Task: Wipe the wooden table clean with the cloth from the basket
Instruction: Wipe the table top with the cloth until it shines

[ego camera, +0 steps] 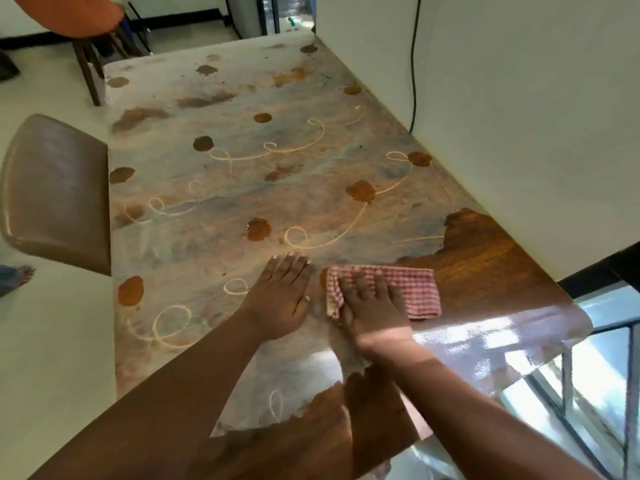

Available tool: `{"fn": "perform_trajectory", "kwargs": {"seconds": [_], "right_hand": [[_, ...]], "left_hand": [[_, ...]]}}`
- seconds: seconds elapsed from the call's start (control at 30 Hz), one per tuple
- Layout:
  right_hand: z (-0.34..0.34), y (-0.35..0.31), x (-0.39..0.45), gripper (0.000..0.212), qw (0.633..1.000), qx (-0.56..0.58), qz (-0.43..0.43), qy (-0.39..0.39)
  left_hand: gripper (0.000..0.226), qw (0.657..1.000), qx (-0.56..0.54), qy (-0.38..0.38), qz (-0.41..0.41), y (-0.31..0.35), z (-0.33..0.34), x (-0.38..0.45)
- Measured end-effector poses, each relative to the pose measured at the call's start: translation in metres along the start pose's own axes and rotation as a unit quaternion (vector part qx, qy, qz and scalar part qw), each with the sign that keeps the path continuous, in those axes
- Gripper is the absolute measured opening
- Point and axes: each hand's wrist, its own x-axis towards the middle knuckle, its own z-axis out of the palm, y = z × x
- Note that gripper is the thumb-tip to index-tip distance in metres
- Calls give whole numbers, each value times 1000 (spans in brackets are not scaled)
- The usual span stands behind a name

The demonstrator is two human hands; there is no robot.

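The right hand (374, 306) presses flat, fingers straight, on the folded red-checked cloth (398, 289) near the tabletop's (242, 174) right edge; its grip is released, like that of the left hand (280, 299) resting flat just beside it. A pale chalky film with looping streaks covers most of the wood, so one pass may merely smear it. The soft woven cloth could bunch, and glare possibly hides residue.

My right hand (375, 306) presses the cloth (408, 289) flat on the table (242, 174); my left hand (280, 296) rests flat just beside it.
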Motion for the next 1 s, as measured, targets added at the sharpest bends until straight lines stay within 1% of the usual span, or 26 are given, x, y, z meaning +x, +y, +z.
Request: {"fn": "perform_trajectory", "kwargs": {"seconds": [0.07,0.1,0.17,0.23,0.3,0.37,0.43,0.5,0.57,0.63,0.7,0.73,0.8,0.87,0.93,1.0], "right_hand": [[10,-13,-26,62,998,-30,-57,1],[14,-12,-40,65,997,-26,-73,-5],[20,6,-63,62,997,-21,-75,-25],[16,28,-73,58,997,-43,-49,-45],[5,34,-62,60,996,-60,-8,-60],[-6,18,-36,60,998,-41,23,-43],[-11,-13,-10,57,999,3,30,-33],[-5,-50,-7,56,999,16,-8,-27],[12,-73,-28,56,998,24,-56,-15],[22,-73,-61,55,995,23,-101,-13],[21,-58,-87,52,992,2,-124,0],[18,-47,-91,51,993,-13,-119,4],[11,-31,-84,55,996,-28,-87,-19],[13,-29,-63,58,999,-19,-34,-21],[16,-46,-45,59,1000,5,25,-14],[19,-75,-37,59,999,16,27,0]], "left_hand": [[64,1000,-7,-1,-1,-6,0,-3],[65,1000,-9,0,-4,-9,0,-4],[65,1000,-12,1,-4,-16,-1,-8],[62,1000,-8,1,-1,-23,0,-13],[63,1000,0,0,2,-29,2,-18],[64,1000,1,-2,9,-31,3,-20],[67,1000,-7,-1,9,-30,5,-20],[65,1000,-9,-3,14,-32,5,-20],[64,999,1,-9,38,-40,4,-21],[69,998,21,-11,65,-52,0,-24],[70,997,32,-3,73,-62,-2,-32],[69,997,35,1,74,-65,-1,-37],[67,997,36,4,68,-70,2,-49],[66,998,33,1,55,-74,6,-60],[66,999,28,4,38,-80,8,-68],[67,1000,15,10,25,-86,8,-76]]}}
